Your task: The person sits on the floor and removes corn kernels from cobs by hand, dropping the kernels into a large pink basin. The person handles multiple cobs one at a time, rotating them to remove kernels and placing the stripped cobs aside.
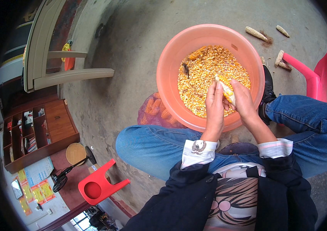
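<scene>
Both of my hands hold one partly shelled ear of corn (226, 89) above a wide pink plastic basin (170, 57). Yellow kernels remain on part of the ear, and the rest is bare white cob. My left hand (216, 101) grips it from the left, with the thumb along its side. My right hand (242, 99) closes on its right side, the thumb near the kernels. Loose corn kernels (204, 86) cover the basin's bottom. Another ear of corn (197, 54) and a dark, thin object (186, 70) lie on them near the far left.
A purple mesh sack of corn ears (154, 111) stands left of the basin. Bare corncobs (256, 33) lie on the concrete floor beyond it. A pink plastic chair (313, 76) is at the right, a red plastic stool (102, 180) at the lower left.
</scene>
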`<action>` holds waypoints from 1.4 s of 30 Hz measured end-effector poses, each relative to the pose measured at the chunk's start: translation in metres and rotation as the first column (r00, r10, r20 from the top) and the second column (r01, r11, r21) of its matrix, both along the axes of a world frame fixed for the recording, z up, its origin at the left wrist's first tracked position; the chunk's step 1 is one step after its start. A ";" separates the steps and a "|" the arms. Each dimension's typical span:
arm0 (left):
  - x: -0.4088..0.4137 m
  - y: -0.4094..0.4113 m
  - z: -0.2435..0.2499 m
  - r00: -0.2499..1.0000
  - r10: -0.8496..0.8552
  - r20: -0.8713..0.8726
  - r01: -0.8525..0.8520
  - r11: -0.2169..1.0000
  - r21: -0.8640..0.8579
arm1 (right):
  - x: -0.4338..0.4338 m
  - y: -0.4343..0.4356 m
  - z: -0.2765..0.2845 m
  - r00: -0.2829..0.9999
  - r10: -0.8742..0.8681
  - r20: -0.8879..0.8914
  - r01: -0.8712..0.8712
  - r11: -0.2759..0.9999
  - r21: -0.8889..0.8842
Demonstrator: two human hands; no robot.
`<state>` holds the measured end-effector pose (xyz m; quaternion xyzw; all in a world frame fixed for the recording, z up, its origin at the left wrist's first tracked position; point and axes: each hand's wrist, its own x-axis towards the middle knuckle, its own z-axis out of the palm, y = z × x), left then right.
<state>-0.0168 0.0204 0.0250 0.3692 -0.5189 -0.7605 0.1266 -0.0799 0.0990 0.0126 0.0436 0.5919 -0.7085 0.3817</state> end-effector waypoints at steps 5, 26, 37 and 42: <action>-0.007 -0.003 0.014 0.994 -0.009 -0.106 -0.003 0.994 -0.106 | -0.006 0.002 -0.001 0.999 0.007 -0.043 -0.005 0.999 0.054; -0.002 -0.012 0.005 0.954 -0.295 0.046 0.270 0.786 -0.556 | -0.018 0.006 -0.014 0.958 -0.194 -0.211 0.203 0.979 0.023; -0.004 -0.003 0.017 0.959 -0.252 0.133 0.249 0.514 -0.821 | -0.015 0.006 -0.007 0.962 -0.119 -0.247 0.154 0.980 0.126; -0.003 0.002 0.021 0.960 -0.209 0.185 0.270 0.520 -0.810 | -0.012 0.004 -0.004 0.965 -0.110 -0.240 0.151 0.975 0.161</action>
